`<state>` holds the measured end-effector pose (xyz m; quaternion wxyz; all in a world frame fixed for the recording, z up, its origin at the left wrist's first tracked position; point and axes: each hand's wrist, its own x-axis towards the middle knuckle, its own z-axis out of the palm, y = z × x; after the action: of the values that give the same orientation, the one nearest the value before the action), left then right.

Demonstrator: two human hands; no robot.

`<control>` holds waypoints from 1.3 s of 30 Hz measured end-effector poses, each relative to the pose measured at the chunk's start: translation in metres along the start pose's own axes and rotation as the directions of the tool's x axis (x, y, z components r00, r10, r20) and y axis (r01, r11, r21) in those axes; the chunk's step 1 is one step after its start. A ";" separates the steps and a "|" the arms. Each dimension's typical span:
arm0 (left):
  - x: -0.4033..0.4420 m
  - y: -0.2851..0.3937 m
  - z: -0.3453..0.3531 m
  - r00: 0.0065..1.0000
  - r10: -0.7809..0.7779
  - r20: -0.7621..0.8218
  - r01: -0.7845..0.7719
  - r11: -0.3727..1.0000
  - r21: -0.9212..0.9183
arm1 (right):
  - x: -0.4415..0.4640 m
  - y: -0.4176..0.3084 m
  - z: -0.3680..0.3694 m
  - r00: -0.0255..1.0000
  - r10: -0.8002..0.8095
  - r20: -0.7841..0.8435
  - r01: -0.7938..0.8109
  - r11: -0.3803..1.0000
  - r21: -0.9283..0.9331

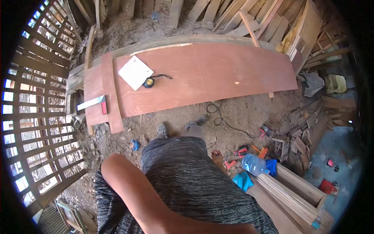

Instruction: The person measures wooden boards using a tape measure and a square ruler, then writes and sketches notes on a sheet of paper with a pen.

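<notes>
My right hand (217, 157) hangs low beside my right hip, its fingers curled around a small dark thing that I cannot make out. My left arm (128, 187) is bent across my body, and the left hand is out of view. In front of me lies a long reddish plywood sheet (233, 66) with a narrow plywood strip (111, 89) across its left end. A try square (93, 103) rests by the strip. Farther right on the sheet are a white square piece (135, 73) and a tape measure (149, 82) with a black strap.
Right of me are a large water bottle (254, 164), red-and-black power tools (241, 151), a blue bag (243, 181) and a wooden frame (288, 191). A black cable (230, 125) snakes over the dirt. Scrap wood (300, 136) is piled at right; a slatted wall (39, 101) stands left.
</notes>
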<state>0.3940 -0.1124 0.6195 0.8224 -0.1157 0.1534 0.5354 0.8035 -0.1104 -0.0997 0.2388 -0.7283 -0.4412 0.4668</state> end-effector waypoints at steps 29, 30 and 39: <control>0.070 0.151 -0.245 0.657 0.737 0.161 -0.665 0.667 -0.337 | 0.027 -0.008 -0.004 0.999 -0.019 0.030 0.017 0.997 0.069; 0.071 0.151 -0.247 0.686 0.712 0.149 -0.643 0.690 -0.332 | 0.020 -0.033 -0.001 0.995 -0.096 0.026 0.094 0.993 0.065; 0.073 0.144 -0.250 0.622 0.774 0.114 -0.771 0.582 0.256 | 0.013 -0.039 -0.006 1.000 0.011 0.017 -0.012 0.999 0.041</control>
<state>0.2579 -0.0817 0.3568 0.5145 0.0774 0.2668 0.8112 0.7944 -0.0798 -0.0738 0.2471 -0.7217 -0.4295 0.4833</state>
